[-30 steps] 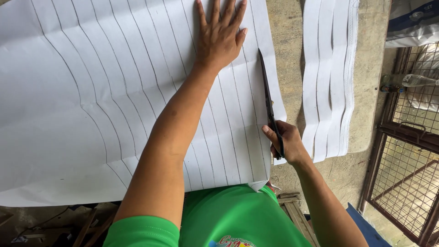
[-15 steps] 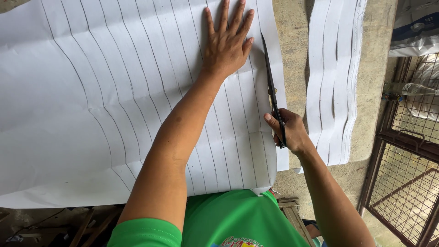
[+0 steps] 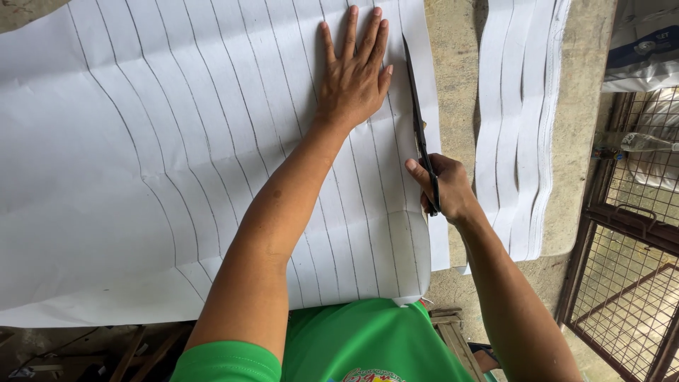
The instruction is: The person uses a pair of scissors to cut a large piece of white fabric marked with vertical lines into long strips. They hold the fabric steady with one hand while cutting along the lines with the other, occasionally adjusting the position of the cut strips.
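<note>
A large white sheet (image 3: 163, 163) marked with long curved pencil lines lies spread over a concrete tabletop. My left hand (image 3: 353, 74) presses flat on it, fingers spread, near the sheet's right side. My right hand (image 3: 442, 187) grips the handles of long black scissors (image 3: 417, 120). Their blades point away from me along a line just right of my left hand, and a narrow strip (image 3: 433, 141) is parting from the sheet's right edge.
A pile of cut white strips (image 3: 520, 120) lies to the right on the concrete top (image 3: 456, 64). Wire mesh cages (image 3: 626, 283) stand at the far right, with a sack (image 3: 647, 46) above them. My green shirt (image 3: 361, 343) shows below.
The scissors and my right hand have moved forward along the line, away from me. My left hand stays flat on the sheet, shifted slightly with the view.
</note>
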